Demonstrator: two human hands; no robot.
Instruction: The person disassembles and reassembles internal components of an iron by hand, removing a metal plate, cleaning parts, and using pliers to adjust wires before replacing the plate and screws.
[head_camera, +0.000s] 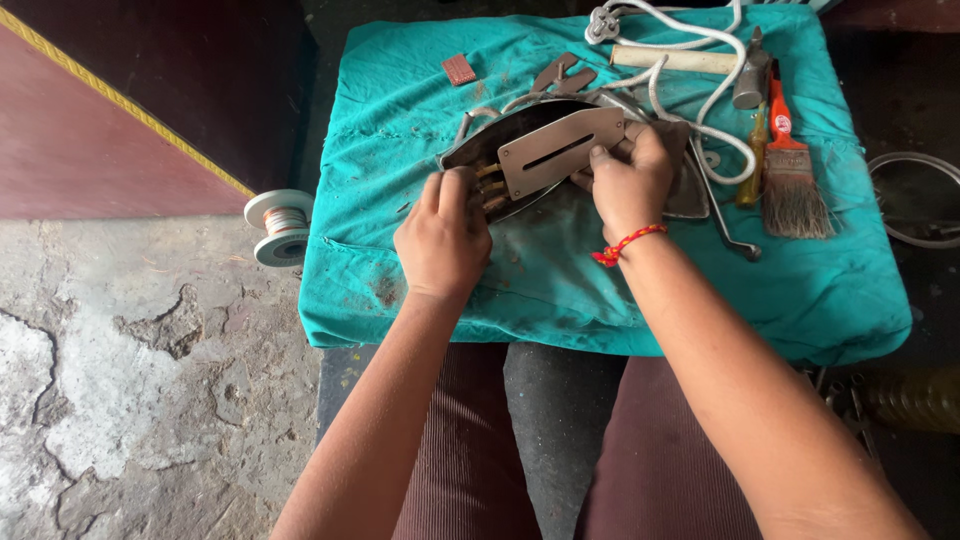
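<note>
Only the head view here, looking straight down at a teal cloth (600, 290) spread over a low work surface. In the middle sits an opened-up dark metal clothes-iron shell, pointed at one end (500, 140), with a flat grey steel plate with a long slot (560, 150) lying across it. The left hand (440, 235) is curled at the near edge of the shell, fingertips pinching at the small brass-coloured terminals (490, 185) there. The right hand (630, 180) (red thread band on the wrist) clamps the far end of the slotted plate, thumb on top. Judging by how it lies, the iron is well stripped down already and nowhere near back together: loose metal bits (560, 75) and a small reddish-brown rectangular piece (459, 69) sit apart on the cloth. Beside the shell there's a white cord with plug (690, 60), an orange-handled paintbrush (790, 170), a hammer with a pale wooden handle (690, 60) and a yellow-handled screwdriver (752, 165). Off the cloth, a white spool of thin wire (280, 225) rests on the cracked concrete floor (120, 380).
</note>
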